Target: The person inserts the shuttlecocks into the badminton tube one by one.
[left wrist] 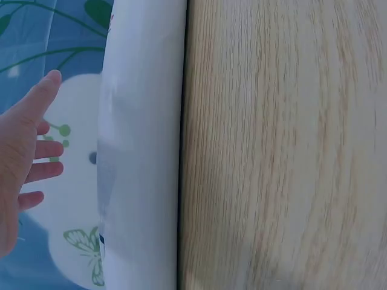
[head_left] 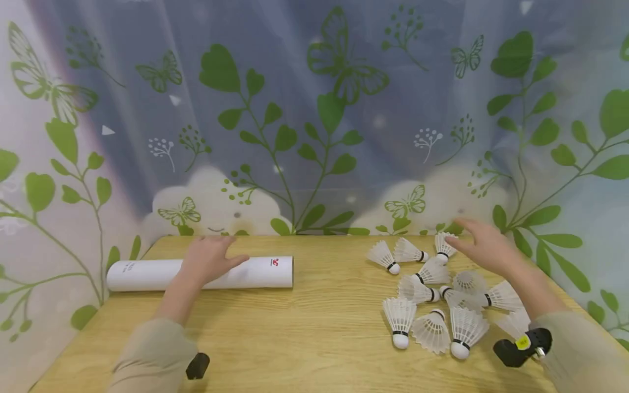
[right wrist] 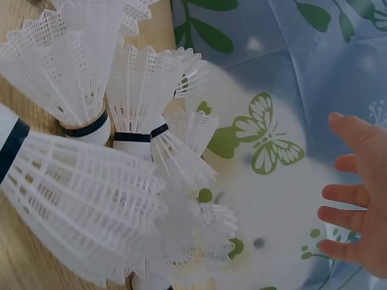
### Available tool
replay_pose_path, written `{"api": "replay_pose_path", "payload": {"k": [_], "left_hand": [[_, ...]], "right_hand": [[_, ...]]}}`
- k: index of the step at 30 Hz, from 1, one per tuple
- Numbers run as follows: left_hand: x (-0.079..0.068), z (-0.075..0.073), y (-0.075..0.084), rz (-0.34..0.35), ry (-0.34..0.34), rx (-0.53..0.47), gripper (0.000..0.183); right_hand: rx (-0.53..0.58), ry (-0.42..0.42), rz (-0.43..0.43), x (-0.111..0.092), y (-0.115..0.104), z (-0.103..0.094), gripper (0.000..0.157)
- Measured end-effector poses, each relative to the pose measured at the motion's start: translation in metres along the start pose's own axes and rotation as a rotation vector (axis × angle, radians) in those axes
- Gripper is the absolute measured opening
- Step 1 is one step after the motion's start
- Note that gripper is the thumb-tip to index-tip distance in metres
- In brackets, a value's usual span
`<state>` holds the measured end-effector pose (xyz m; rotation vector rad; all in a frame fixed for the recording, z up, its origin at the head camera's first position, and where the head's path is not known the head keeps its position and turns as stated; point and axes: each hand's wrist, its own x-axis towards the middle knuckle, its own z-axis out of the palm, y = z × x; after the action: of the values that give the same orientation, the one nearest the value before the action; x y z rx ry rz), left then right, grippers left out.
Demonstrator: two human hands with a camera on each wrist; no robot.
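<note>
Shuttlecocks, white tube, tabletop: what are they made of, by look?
Shuttlecocks: skirts look like translucent molded plastic, given the regular open mesh and ribs; base material unclear.
White tube: probably coated cardboard, smooth with a soft sheen and printed marks; plastic possible.
Tabletop: wood or wood-look laminate, satin; grain lines show either way.

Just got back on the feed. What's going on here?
A person has both hands out over a table, holding nothing. The left hand, fingers spread, hovers by the white tube, which lies on its side. The right hand, also open, is above the shuttlecocks, scattered loosely across the table's right side.
</note>
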<state>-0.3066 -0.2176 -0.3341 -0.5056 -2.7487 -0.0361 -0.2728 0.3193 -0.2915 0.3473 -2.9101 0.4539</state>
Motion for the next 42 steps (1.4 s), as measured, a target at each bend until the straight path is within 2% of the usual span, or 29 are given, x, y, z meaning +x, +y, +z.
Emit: {"api": "replay_pose_path", "payload": {"k": [5,10,17,20,26,33,35,38,42], "left_hand": [[-0.006,0.004,-0.003,0.041,0.040,-0.040,0.058],[-0.010,0.014,-0.009,0.065,-0.002,-0.066,0.076],[-0.019,0.029,-0.013,0.074,-0.070,-0.121,0.088],[-0.021,0.033,-0.012,0.080,-0.069,-0.123,0.085],[-0.015,0.038,-0.007,0.093,-0.069,-0.129,0.079],[-0.013,0.041,-0.009,0.115,-0.076,-0.085,0.076],[-0.013,0.042,-0.009,0.123,-0.077,-0.079,0.075],[-0.012,0.043,-0.009,0.136,-0.069,-0.076,0.074],[-0.012,0.044,-0.009,0.152,-0.069,-0.082,0.074]], "right_hand": [[0.051,0.019,0.013,-0.022,0.012,-0.009,0.063],[0.044,0.007,0.031,-0.043,0.027,-0.013,0.057],[0.074,-0.094,0.052,-0.072,0.054,-0.007,0.052],[0.101,-0.152,0.072,-0.083,0.066,-0.003,0.054],[0.177,-0.261,0.108,-0.103,0.090,0.005,0.056],[0.308,-0.354,0.016,-0.111,0.112,0.017,0.053],[0.334,-0.365,0.017,-0.111,0.114,0.020,0.054],[0.335,-0.355,0.030,-0.111,0.113,0.023,0.053],[0.280,-0.338,0.057,-0.111,0.108,0.023,0.049]]}}
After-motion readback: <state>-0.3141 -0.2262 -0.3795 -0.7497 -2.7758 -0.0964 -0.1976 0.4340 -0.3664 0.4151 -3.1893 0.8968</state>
